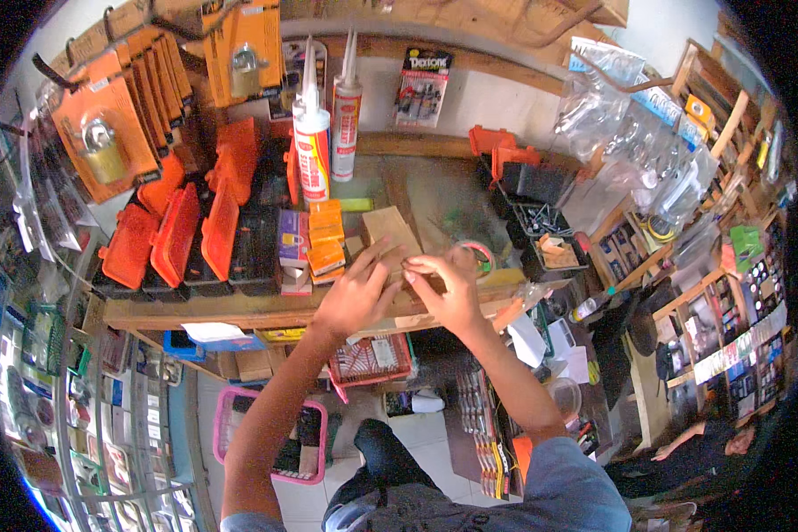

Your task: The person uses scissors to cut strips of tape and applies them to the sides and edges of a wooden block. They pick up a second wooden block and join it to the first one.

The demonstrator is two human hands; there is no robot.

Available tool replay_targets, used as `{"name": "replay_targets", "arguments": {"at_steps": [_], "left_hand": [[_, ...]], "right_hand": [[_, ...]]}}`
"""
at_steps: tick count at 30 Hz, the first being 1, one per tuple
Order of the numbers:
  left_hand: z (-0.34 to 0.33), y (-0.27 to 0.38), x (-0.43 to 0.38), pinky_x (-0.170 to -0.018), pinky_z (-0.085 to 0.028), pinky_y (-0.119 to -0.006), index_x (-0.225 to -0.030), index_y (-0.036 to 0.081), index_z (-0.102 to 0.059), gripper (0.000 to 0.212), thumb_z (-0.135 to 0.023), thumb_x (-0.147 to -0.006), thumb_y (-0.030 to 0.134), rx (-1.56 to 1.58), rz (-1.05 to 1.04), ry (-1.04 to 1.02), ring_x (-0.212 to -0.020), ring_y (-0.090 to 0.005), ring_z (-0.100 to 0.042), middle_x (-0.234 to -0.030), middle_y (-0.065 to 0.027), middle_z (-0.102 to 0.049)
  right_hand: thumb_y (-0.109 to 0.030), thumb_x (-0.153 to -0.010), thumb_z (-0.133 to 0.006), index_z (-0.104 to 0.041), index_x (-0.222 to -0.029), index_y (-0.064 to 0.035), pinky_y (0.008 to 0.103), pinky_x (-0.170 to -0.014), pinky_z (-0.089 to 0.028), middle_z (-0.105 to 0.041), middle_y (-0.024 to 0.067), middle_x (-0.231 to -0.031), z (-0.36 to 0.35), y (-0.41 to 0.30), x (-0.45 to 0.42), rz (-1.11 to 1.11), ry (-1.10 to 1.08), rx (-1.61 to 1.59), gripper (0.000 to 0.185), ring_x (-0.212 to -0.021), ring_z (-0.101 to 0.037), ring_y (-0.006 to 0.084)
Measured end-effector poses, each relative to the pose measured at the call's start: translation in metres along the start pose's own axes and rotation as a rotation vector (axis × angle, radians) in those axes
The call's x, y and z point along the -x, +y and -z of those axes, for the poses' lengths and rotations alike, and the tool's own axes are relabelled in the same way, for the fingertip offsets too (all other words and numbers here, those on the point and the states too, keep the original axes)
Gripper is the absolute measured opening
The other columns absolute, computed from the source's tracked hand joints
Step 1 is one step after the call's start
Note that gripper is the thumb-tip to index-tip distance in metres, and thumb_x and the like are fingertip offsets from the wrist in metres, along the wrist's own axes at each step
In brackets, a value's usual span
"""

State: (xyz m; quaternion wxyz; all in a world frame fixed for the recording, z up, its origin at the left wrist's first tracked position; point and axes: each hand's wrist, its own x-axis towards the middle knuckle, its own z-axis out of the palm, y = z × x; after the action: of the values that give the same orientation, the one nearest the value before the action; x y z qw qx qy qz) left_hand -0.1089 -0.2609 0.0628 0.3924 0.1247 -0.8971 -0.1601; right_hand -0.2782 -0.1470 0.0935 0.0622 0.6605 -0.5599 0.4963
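Note:
My left hand (pixel 359 292) and my right hand (pixel 442 286) are close together over the front of a glass-topped wooden counter (pixel 239 312). Their fingers nearly meet above a brown cardboard box (pixel 389 226). Whether a small item sits between the fingertips cannot be made out. A stack of small orange boxes (pixel 326 239) and a purple and white box (pixel 293 238) stand left of my left hand. Behind them two sealant cartridges (pixel 313 156) stand upright. Beyond my right hand lies a roll of tape (pixel 482 256).
Black bins with orange lids (pixel 183 233) line the counter's left, and a black bin of screws (pixel 538 219) stands right. Carded padlocks (pixel 103 153) hang at upper left. A pink basket (pixel 223 425) is on the floor. Another person (pixel 698 452) is at the lower right.

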Motion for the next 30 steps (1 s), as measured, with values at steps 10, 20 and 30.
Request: {"name": "replay_targets", "arguments": {"at_steps": [10,20,30], "left_hand": [[0.006,0.012,-0.007,-0.104,-0.054,-0.046,-0.136,0.001,-0.055,0.049,-0.072,-0.092,0.016,0.004,-0.005,-0.013,-0.131,-0.0422,-0.056,-0.145,-0.0253,-0.053],[-0.001,0.005,-0.003,-0.100,-0.057,-0.047,-0.128,0.000,-0.055,0.043,-0.073,-0.093,0.018,-0.013,-0.031,0.010,-0.125,-0.0443,-0.060,-0.148,-0.0260,-0.051],[0.006,0.001,-0.005,-0.115,-0.045,-0.046,-0.129,0.003,-0.062,0.040,-0.071,-0.092,0.013,-0.167,-0.180,-0.044,-0.144,-0.0382,-0.044,-0.142,-0.0156,-0.058]], "right_hand": [[-0.018,-0.089,-0.078,-0.076,-0.111,-0.0132,0.0418,-0.087,-0.042,-0.076,0.0057,-0.099,-0.001,0.006,0.016,-0.028,0.018,0.030,0.022,-0.089,-0.058,0.0280],[-0.016,-0.087,-0.080,-0.065,-0.119,-0.0038,0.0455,-0.097,-0.045,-0.064,0.0157,-0.125,-0.008,-0.047,0.144,-0.095,0.072,-0.020,0.037,-0.111,-0.060,0.0335],[-0.040,-0.095,-0.070,-0.072,-0.107,-0.0049,0.0530,-0.092,-0.048,-0.066,0.0198,-0.099,-0.044,0.008,0.494,-0.937,-0.521,-0.081,0.037,-0.098,-0.060,0.0417]]}}
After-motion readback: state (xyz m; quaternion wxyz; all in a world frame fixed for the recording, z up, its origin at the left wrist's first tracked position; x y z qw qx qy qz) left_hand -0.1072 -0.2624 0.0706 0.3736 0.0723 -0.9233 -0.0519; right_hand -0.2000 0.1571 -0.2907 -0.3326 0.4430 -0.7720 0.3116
